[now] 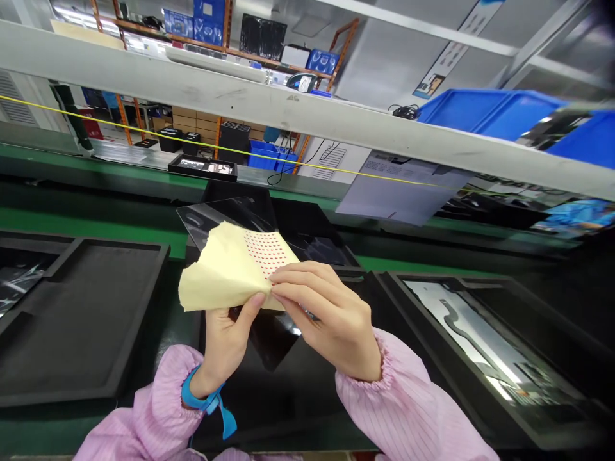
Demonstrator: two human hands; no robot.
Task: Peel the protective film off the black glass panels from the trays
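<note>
A pale yellow backing sheet (225, 266) with a torn left edge carries rows of small red stickers (266, 253). My left hand (228, 342) grips its lower edge, thumb in front and the fingers mostly hidden behind it. Around that wrist is a blue strap (206, 400). My right hand (331, 314) pinches at the sheet's lower right, by the stickers; whether a sticker is between the fingertips I cannot make out. Behind and below the sheet shows a glossy dark panel (273, 339), partly covered by my hands.
Black foam trays lie at left (91, 307) and right (480, 339), the right one holding a metallic panel with a dark cable. More black trays (312, 230) sit behind the sheet. A white shelf beam (288, 105) crosses above, with blue bins (485, 112) on it.
</note>
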